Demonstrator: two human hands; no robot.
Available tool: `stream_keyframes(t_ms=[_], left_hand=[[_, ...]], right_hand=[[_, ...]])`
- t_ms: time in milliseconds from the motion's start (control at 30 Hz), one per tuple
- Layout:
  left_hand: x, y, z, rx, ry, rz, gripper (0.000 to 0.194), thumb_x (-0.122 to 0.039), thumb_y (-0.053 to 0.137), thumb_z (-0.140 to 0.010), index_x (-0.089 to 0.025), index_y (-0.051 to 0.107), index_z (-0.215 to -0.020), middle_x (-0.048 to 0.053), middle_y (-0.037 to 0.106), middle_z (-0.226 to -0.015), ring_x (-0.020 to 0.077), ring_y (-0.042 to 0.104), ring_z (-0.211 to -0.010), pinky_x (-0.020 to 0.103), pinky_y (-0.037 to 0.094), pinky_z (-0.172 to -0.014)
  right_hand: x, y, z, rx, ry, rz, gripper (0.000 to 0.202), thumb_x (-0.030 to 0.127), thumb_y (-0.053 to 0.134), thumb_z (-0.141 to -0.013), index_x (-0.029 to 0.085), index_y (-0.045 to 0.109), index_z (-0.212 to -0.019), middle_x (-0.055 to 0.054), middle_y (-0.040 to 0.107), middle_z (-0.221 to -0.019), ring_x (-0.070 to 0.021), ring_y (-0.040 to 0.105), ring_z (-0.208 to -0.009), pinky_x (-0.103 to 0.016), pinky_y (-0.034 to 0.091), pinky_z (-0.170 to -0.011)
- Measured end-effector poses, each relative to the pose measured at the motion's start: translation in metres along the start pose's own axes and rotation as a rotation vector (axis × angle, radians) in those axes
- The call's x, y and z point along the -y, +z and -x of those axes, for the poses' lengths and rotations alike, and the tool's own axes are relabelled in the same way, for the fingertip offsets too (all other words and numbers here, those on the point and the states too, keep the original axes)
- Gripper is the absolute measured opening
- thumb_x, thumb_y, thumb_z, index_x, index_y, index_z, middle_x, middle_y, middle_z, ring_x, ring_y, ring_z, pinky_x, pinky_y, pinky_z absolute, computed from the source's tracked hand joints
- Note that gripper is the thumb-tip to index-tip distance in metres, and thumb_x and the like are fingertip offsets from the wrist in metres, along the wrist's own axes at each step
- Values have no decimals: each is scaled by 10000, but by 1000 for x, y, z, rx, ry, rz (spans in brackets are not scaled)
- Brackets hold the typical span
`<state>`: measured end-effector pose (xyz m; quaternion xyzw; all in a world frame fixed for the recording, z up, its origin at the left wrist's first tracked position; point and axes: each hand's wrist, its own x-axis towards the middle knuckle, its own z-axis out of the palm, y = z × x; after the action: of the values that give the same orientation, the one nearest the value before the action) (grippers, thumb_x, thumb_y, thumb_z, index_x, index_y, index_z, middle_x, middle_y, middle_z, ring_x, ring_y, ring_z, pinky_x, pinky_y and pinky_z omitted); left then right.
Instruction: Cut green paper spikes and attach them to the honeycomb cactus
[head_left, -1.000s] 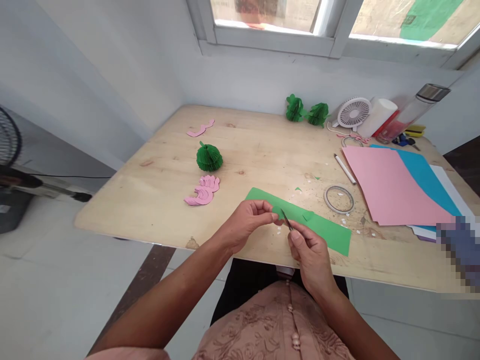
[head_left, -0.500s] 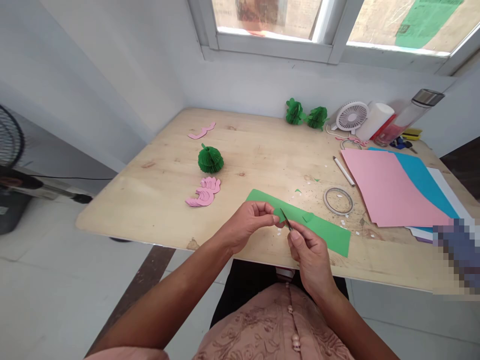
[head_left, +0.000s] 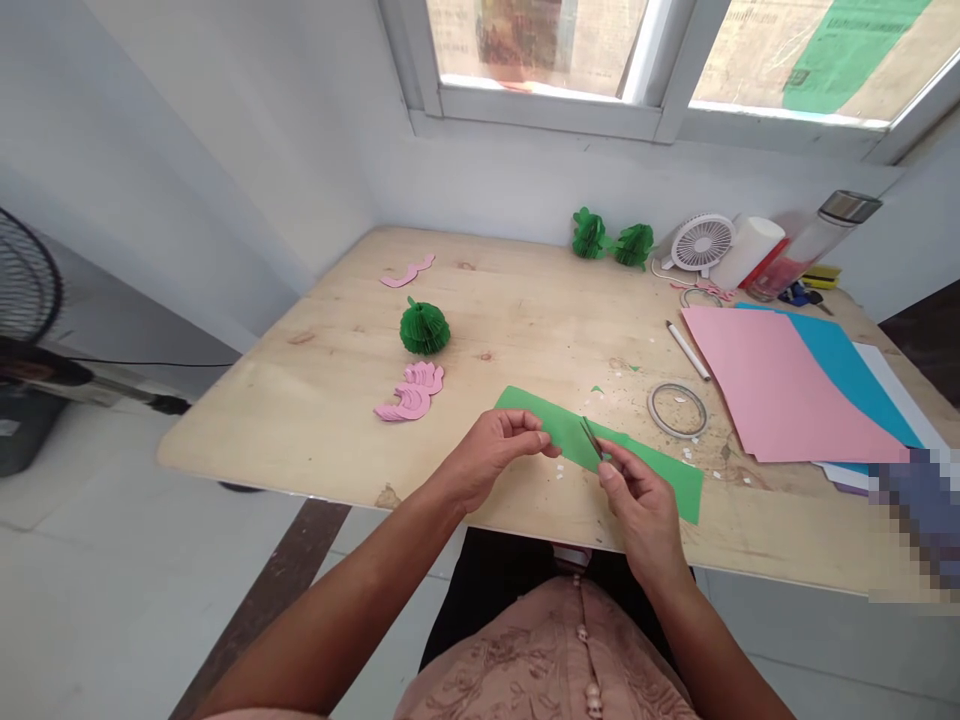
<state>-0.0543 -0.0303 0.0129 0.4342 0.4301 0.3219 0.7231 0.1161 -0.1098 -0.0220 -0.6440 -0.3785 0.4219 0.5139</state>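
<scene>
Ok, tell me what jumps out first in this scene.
Near the table's front edge, the left hand pinches a small green paper piece while the right hand works small scissors at it, above a green paper strip. A pink sheet lies on the right. A green paper ball sits left of centre.

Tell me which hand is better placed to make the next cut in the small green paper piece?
Probably the right hand: it holds the scissors, blades at the green paper piece that the left hand pinches.
</scene>
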Motion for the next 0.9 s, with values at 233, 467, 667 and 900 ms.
stream_keyframes(t_ms=[233,467,667,900], left_hand=[[3,-1,-3,-32,10,-4,167,-307,698,-672,-163,614,-680,6,653,-655,179,640,-744,341,426,-839],[-3,-3,-3,-19,58,-114,144,-285,674,-697,-157,628,-651,13,666,-674,154,611,-723,291,409,-775],[-8,-3,-5,35,55,-174,127,-265,645,-714,-161,631,-643,35,684,-663,171,628,-710,307,429,-758],[-12,-1,-6,51,33,-213,118,-262,636,-707,-159,621,-651,24,682,-644,169,632,-699,311,432,-760]], right_hand=[[-2,-8,0,64,-35,80,356,412,673,-750,184,726,-1018,-79,723,-968,-247,635,-843,-376,490,-772],[5,-10,-3,339,186,-129,350,434,687,-742,173,740,-969,15,580,-628,-80,388,-482,-218,294,-451],[0,-14,-7,417,211,-186,359,423,673,-772,162,721,-1014,52,447,-575,-48,225,-444,-226,127,-421],[1,-12,-9,448,244,-260,355,419,681,-763,154,712,-998,48,438,-576,-49,196,-442,-225,104,-409]])
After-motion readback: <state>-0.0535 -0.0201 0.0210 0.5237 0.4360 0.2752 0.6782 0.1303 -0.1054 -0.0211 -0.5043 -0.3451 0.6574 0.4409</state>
